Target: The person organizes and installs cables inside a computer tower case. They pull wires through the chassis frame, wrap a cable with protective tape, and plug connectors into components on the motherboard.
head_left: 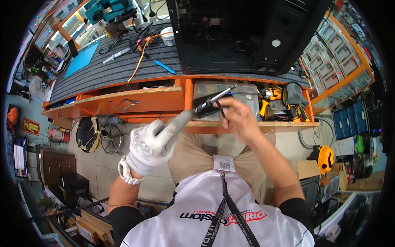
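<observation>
Left hand (152, 142), in a white glove: index stretched out, fingertips meeting the near end of a slim silver-and-black screwdriver-like tool (216, 99); can't tell how firmly they close on it. Right hand (240, 119), bare: thumb and fingers pinched narrow on a thin dark strip (221, 109), just beside the tool; its kind can't be told. Tool slants up and to the right over the pulled-out right drawer (247, 124), in front of the black PC tower case (230, 61). Probably held up at fingertips for fine two-handed handling; bare fingers likely give better feel.

Drawer likely out for reach: clear plastic organizer box (242, 88) under the tool, yellow-black power drill (272, 94) to its right. Drawer front stands between lap and bench; tower blocks the bench behind it. Left, on the gray ribbed mat (92, 82): blue-handled tool (164, 67), orange cable (142, 57), white syringe (116, 56), white tub (168, 38), probably set aside within reach. Left drawer (131, 99) slightly out too.
</observation>
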A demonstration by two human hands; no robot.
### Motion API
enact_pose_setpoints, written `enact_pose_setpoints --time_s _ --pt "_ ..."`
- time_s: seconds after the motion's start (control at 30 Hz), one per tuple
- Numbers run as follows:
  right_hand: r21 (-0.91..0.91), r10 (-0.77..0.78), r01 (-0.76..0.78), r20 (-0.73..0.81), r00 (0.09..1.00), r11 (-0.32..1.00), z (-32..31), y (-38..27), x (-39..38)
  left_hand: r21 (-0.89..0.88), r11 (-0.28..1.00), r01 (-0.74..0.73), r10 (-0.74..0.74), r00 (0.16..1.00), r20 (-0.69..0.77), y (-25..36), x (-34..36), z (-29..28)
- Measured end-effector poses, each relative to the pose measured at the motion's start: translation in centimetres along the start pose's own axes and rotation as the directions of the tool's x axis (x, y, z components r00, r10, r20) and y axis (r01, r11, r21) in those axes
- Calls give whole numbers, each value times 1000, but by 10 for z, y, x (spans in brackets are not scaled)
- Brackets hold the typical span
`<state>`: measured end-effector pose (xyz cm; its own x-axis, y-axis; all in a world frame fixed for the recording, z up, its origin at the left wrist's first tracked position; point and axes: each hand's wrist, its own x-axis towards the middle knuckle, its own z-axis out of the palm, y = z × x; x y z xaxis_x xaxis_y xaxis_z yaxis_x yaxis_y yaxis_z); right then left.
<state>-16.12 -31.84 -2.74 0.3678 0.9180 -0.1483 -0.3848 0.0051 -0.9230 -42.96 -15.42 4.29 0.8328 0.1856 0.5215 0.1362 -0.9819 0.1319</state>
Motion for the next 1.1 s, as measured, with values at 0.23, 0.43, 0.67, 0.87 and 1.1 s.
enact_pose_setpoints --time_s 0.23,0.43,0.67,0.87,1.1 --pt "150 -122 119 8 993 981 8 41 -38 -39 972 232 -230 972 57 -4 1 16" --pt "-874 -629 399 149 763 277 22 4 -67 16 957 289 -288 946 150 -4 9 31" --pt "-788 -507 435 184 842 436 25 -52 -91 208 971 121 -213 834 509 9 13 41" --pt "-508 -177 134 -37 983 851 -14 -107 -37 46 919 -393 345 853 390 10 0 26" --pt "-265 -81 87 33 996 960 -41 2 -44 39 984 -174 166 974 153 5 0 18"
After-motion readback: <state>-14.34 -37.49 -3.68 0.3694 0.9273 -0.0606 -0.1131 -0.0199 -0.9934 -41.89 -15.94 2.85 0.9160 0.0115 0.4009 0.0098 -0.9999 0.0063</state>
